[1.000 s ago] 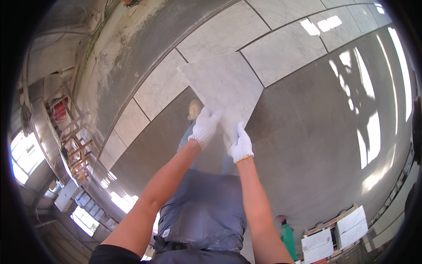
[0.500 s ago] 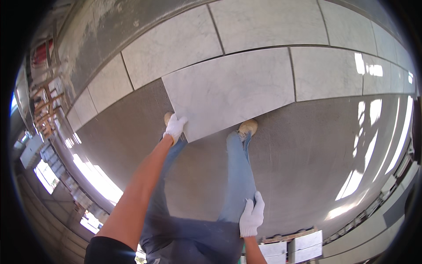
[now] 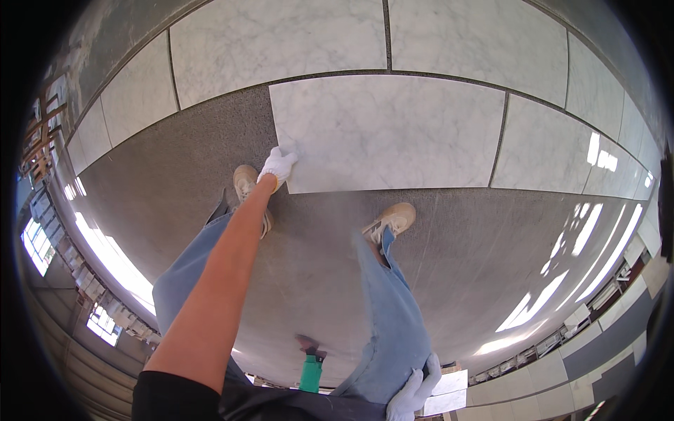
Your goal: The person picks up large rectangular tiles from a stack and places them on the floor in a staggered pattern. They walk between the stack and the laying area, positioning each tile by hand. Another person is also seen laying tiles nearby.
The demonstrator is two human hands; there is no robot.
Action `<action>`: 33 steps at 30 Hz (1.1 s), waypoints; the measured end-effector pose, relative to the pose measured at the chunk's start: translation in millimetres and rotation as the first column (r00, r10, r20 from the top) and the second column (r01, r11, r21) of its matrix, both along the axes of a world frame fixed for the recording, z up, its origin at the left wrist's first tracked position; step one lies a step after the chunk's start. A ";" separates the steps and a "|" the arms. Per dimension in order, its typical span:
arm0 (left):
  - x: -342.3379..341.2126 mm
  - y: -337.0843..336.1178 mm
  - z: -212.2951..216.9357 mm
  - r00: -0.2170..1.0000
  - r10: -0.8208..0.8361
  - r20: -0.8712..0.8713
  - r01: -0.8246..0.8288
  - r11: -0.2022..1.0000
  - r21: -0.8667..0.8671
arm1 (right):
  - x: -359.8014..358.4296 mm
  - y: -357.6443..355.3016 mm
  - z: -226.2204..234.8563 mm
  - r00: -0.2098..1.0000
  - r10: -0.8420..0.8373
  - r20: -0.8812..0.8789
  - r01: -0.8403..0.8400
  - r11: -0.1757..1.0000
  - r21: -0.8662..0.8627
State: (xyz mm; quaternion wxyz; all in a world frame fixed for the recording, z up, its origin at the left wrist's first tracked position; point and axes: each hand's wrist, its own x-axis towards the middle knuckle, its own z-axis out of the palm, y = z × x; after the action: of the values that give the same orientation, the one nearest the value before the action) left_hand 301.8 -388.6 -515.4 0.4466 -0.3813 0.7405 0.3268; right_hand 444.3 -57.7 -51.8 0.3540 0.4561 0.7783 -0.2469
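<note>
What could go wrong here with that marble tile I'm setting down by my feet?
The left hand grips the white marble tile at one corner only, so it might shift crooked against the neighbouring tiles. Both shoes, left and right, sit close to its near edge, so a foot could nudge it. The right hand rests on the leg, giving no support.

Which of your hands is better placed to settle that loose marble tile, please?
Left. The left hand already touches the tile at its near-left corner, while the right hand rests by the thigh.
</note>
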 end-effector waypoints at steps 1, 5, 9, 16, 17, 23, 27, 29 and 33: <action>-1.1 1.2 -2.5 1.000 -0.020 0.005 0.020 1.000 -0.013 | 0.1 1.5 -0.8 0.999 0.032 -0.009 -0.032 0.999 -0.007; -2.8 2.7 -14.9 0.997 -0.064 0.046 0.066 0.996 -0.053 | 2.5 0.9 -5.1 0.997 0.039 -0.071 -0.037 0.999 0.041; -0.7 -2.3 -25.0 0.985 -0.101 0.137 0.112 0.991 -0.071 | 2.5 -6.3 -7.6 0.992 -0.016 -0.122 0.025 0.997 0.071; 12.6 -10.5 46.2 0.421 -0.901 0.104 0.907 0.421 -0.021 | 6.3 -8.7 -10.0 0.982 -0.081 -0.169 0.098 0.991 0.091; 13.2 -15.3 69.5 0.196 -0.976 0.094 0.981 0.196 -0.008 | 5.8 -8.1 -8.8 0.984 -0.065 -0.169 0.078 0.994 0.071; 23.8 -48.1 277.2 0.553 -0.763 -0.334 0.768 0.622 -0.149 | -17.6 -36.3 28.9 0.972 0.236 -0.003 -0.234 0.964 0.127; 51.2 -75.4 474.1 0.920 0.177 -0.348 -0.093 0.965 0.245 | -39.5 -86.7 89.2 0.810 0.573 0.123 -0.584 0.807 0.089; 66.6 -98.5 567.2 0.808 0.570 -0.148 -0.482 0.784 0.390 | -45.9 -110.0 117.8 0.702 0.710 0.067 -0.712 0.702 0.023; 134.9 -150.5 691.3 0.835 0.485 -0.261 -0.492 0.870 0.041 | -59.2 -122.2 117.7 0.577 0.773 -0.264 -0.815 0.526 -0.242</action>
State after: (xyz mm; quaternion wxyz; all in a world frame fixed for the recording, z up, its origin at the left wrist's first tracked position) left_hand 436.6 -539.0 175.9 0.2411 -0.5171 0.6756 0.4670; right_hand 385.1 -179.9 65.9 0.4509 -0.0333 0.8655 -0.2155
